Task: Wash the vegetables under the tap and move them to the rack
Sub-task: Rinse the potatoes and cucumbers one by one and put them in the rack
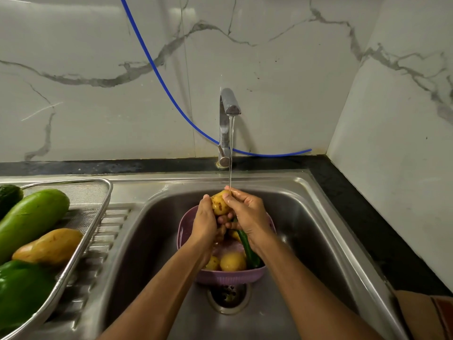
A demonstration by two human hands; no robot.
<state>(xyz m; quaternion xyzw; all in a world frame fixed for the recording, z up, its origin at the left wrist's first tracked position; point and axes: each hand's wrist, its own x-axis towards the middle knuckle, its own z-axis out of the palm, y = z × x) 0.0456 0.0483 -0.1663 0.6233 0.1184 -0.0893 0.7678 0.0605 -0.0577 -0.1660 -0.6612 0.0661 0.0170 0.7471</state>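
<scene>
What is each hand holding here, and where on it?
Both hold one potato under the tap's stream: left hand grips its left side, right hand its right side and top, fingers curled round it.

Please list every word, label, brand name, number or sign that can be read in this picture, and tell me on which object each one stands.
There are none: no readable text shows in this view.
The tap bears no visible brand mark.
The purple basket, the sink and the rack show no labels.
The potato held by both hands has only dark spots, not print.
</scene>
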